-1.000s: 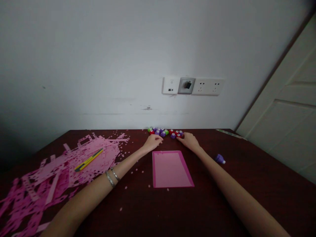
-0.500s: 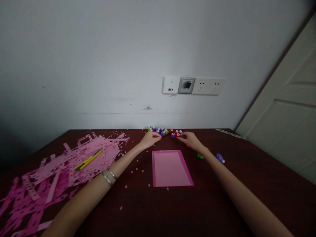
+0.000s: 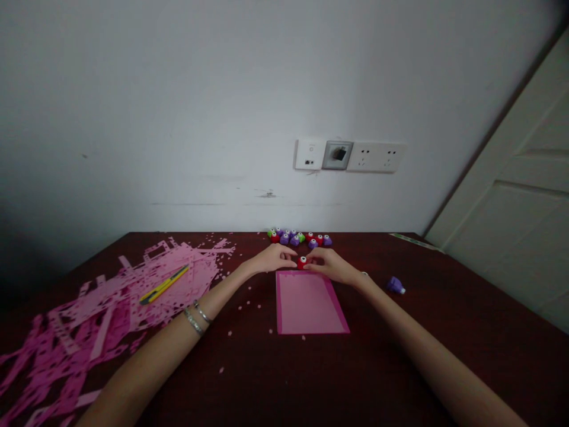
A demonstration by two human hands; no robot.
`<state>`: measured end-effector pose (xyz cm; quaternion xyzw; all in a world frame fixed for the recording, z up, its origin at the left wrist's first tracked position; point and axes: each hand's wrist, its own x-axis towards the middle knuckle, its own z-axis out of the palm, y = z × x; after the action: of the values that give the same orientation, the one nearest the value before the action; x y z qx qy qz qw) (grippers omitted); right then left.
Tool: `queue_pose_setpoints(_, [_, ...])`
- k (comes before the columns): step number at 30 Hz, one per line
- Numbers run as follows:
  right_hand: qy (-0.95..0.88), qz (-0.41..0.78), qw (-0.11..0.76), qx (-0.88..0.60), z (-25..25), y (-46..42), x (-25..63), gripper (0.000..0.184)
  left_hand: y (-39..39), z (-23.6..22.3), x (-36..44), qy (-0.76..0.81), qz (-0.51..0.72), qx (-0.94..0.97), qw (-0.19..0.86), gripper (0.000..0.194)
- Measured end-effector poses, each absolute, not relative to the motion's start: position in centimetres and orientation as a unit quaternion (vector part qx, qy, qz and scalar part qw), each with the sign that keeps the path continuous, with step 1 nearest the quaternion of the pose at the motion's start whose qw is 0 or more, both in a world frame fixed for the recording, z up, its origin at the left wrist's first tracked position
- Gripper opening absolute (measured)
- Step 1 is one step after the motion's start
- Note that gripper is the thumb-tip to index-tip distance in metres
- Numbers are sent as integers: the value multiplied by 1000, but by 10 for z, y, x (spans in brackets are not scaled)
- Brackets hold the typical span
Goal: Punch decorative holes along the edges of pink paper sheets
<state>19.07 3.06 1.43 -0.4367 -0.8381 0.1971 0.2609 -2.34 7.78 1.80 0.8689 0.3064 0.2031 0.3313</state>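
Observation:
A small red punch (image 3: 303, 262) with a white button sits between my two hands at the far edge of a stack of pink paper (image 3: 309, 303). My left hand (image 3: 274, 259) pinches it from the left, fingers curled. My right hand (image 3: 331, 265) closes on it from the right. Behind them, by the wall, lies a row of small red, purple and green punches (image 3: 299, 238).
A heap of cut pink paper scraps (image 3: 111, 302) covers the left of the dark wooden table (image 3: 311, 379), with a yellow utility knife (image 3: 163, 284) on it. A lone purple punch (image 3: 395, 286) lies to the right. Wall sockets (image 3: 349, 155) and a door (image 3: 515, 196) stand behind.
Both hands have drawn back from the row of punches towards the pink paper, bringing a red punch with them. The green thing seen by my right wrist is out of sight.

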Motion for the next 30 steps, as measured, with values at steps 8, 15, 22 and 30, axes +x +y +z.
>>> queue_pose_setpoints(8, [-853, 176, 257, -418, 1, 34, 190, 23, 73, 13, -19, 312, 176, 877, 321, 28])
queue_pose_setpoints(15, [-863, 136, 250, -417, -2, 34, 187, 24, 76, 8, -20, 304, 178, 892, 283, 23])
queue_pose_setpoints(22, [-867, 134, 234, -418, -3, 33, 187, 23, 80, 6, -21, 300, 160, 904, 259, 25])
queue_pose_setpoints(30, [-836, 178, 195, -481, 15, 34, 199, 17, 85, 22, -36, 327, 65, 909, 249, 22])
